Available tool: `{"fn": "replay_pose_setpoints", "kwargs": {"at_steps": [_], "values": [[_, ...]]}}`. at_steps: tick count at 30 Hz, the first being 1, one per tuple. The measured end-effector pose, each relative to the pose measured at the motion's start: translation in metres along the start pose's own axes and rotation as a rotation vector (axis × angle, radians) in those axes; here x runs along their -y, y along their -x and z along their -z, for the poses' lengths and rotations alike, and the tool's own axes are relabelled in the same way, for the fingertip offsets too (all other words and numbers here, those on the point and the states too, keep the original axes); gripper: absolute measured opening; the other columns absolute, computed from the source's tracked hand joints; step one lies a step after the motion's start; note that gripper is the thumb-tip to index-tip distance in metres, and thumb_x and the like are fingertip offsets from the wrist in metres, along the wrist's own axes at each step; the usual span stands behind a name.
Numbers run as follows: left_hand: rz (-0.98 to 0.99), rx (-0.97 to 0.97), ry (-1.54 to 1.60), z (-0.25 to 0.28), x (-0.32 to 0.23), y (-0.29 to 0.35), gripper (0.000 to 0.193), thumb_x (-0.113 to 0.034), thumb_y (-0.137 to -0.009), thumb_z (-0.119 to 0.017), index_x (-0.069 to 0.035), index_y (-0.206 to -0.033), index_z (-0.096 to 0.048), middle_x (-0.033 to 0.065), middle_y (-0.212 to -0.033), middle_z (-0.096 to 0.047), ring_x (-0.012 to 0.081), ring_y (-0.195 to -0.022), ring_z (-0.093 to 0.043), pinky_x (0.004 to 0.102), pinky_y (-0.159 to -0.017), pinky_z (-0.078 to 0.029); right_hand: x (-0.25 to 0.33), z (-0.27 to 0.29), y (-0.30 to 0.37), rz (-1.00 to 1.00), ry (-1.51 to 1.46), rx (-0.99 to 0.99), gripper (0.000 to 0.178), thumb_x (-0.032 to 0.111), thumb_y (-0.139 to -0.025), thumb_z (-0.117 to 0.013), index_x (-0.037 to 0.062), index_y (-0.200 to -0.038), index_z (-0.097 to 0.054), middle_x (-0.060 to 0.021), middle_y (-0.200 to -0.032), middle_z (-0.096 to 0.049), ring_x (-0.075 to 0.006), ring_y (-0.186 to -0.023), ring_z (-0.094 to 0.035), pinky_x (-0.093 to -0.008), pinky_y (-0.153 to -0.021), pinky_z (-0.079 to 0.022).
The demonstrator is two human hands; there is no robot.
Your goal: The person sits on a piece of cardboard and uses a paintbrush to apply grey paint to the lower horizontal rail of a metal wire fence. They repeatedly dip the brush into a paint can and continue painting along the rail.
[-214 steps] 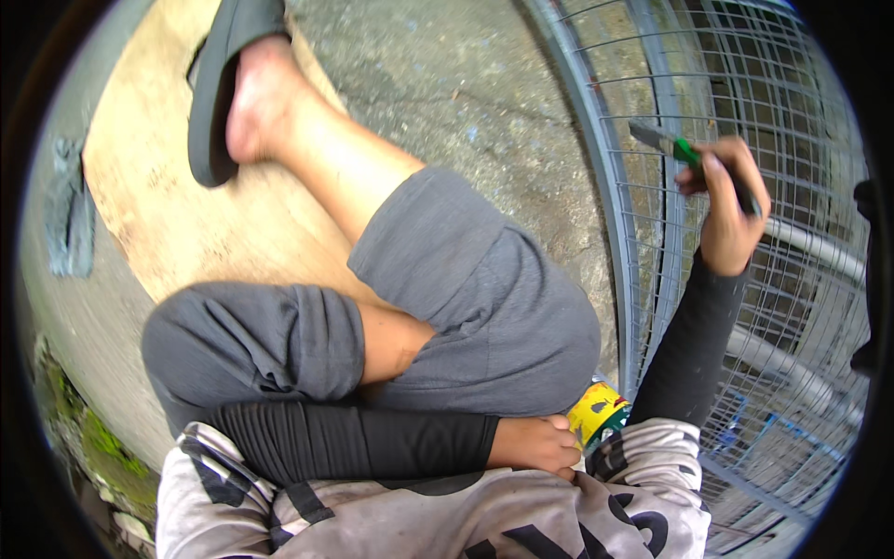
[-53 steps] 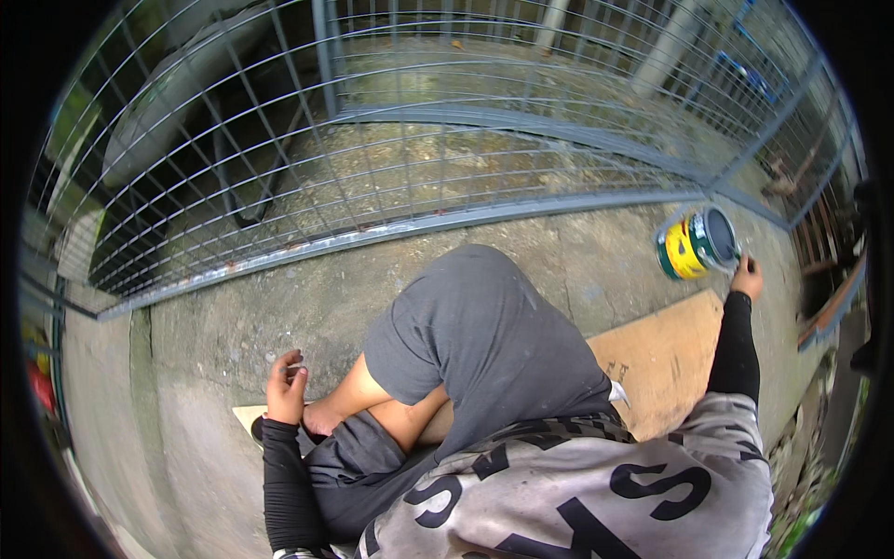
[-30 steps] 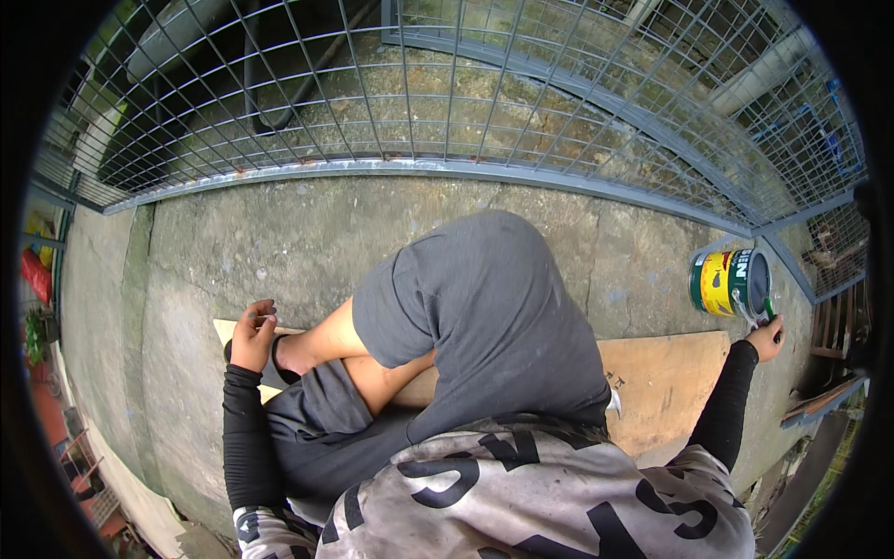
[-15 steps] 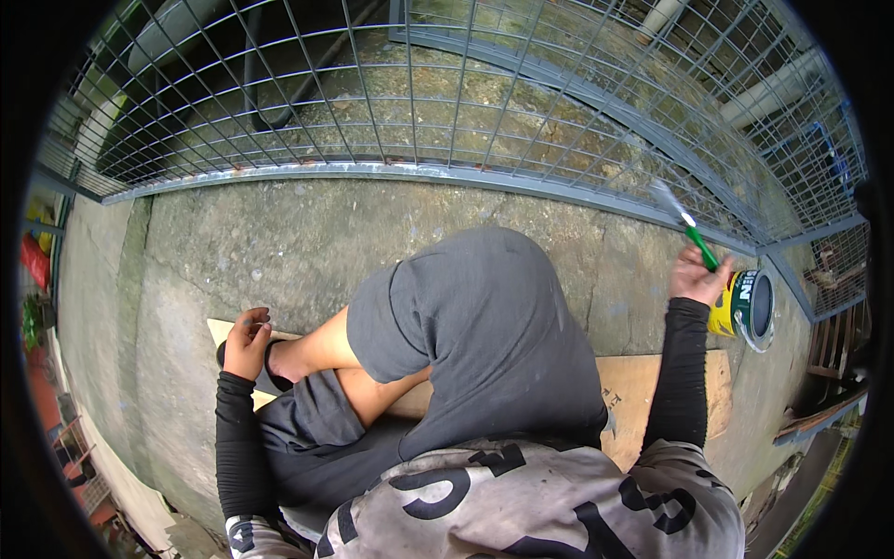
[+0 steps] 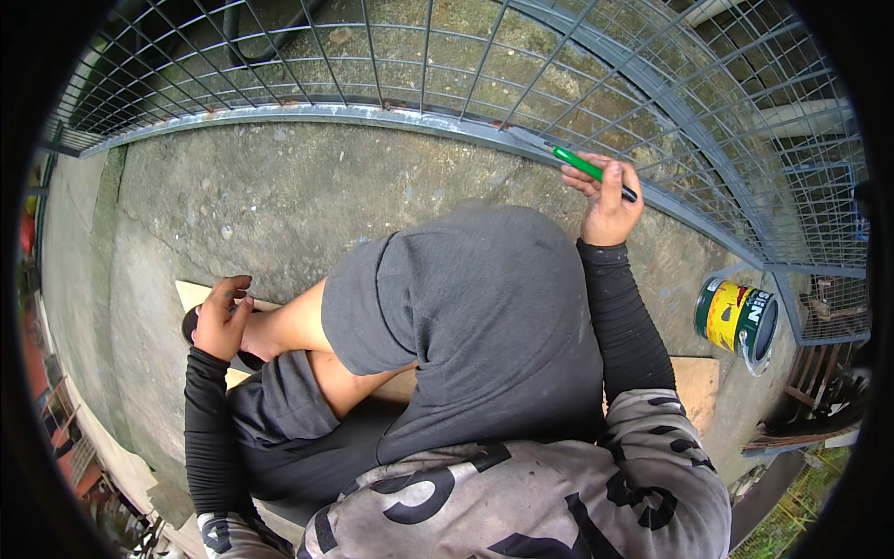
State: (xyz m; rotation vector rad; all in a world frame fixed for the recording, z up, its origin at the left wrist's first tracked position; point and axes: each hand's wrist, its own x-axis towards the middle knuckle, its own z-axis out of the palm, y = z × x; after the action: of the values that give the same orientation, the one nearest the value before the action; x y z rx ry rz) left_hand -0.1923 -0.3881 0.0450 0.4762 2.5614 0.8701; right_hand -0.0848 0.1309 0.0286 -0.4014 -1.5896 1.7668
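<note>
Brush gripped, the right hand has swung from can to fence, within working reach; left hand half-curled, contents unclear.

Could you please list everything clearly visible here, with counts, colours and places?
Wire mesh panels: several, grey, top and right
Paintbrush: one, green-handled, by a panel's lower edge
Paint can: one, green and yellow, right
Concrete ground: one stretch, grey, middle and left
Board: one or more, tan, lower right and left
Pipes: two, pale, upper right behind mesh
Grass: one patch, green, lower right
Footwear: at least one, black, left
Shorts: one pair, grey, centre
Shirt: one, grey and black, bottom
Sleeves: two, black, left and right
Left hand: one, bare, left
Right hand: one, bare, upper right, gripping paintbrush
</note>
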Motion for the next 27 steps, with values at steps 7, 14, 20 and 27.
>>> {"fn": "replay_pose_setpoints", "kwargs": {"at_steps": [7,14,20,27], "values": [[-0.01,0.009,-0.021,-0.001,-0.006,-0.003,0.028,0.0,-0.086,-0.06,0.003,-0.114,-0.058,0.0161,-0.105,-0.062,0.0269,-0.095,-0.063,0.0332,-0.081,-0.05,-0.017,-0.01,-0.006,0.016,0.036,0.032,0.028,0.022,-0.099,-0.055,-0.0058,-0.098,-0.056,-0.0184,-0.098,-0.065,-0.0276,-0.08,-0.07,-0.0369,-0.07,-0.06],[-0.013,0.018,-0.045,-0.002,-0.007,-0.004,0.028,0.0,-0.086,-0.059,0.003,-0.114,-0.058,0.0158,-0.105,-0.062,0.0271,-0.096,-0.063,0.0331,-0.081,-0.05,-0.019,-0.024,-0.005,0.019,-0.015,0.072,0.016,0.01,-0.091,-0.066,-0.0044,-0.097,-0.063,-0.0126,-0.092,-0.066,-0.0238,-0.086,-0.068,-0.0345,-0.072,-0.057],[-0.044,0.019,-0.063,-0.002,-0.012,-0.004,0.028,-0.001,-0.086,-0.059,0.003,-0.114,-0.058,0.0156,-0.105,-0.062,0.0272,-0.095,-0.063,0.0331,-0.08,-0.05,-0.008,-0.013,-0.004,0.387,0.626,0.175,0.013,0.006,-0.08,-0.075,-0.0014,-0.085,-0.065,-0.0105,-0.084,-0.064,-0.0207,-0.082,-0.065,-0.0298,-0.071,-0.051],[-0.041,0.004,-0.062,-0.001,-0.009,-0.003,0.029,-0.002,-0.086,-0.06,0.003,-0.114,-0.058,0.0161,-0.106,-0.062,0.0279,-0.095,-0.064,0.0339,-0.08,-0.05,0.016,-0.019,0.002,0.602,0.887,0.299,0.014,0.008,-0.078,-0.076,0.0017,-0.083,-0.065,-0.0091,-0.082,-0.062,-0.0224,-0.073,-0.066,-0.0306,-0.063,-0.053]]}}
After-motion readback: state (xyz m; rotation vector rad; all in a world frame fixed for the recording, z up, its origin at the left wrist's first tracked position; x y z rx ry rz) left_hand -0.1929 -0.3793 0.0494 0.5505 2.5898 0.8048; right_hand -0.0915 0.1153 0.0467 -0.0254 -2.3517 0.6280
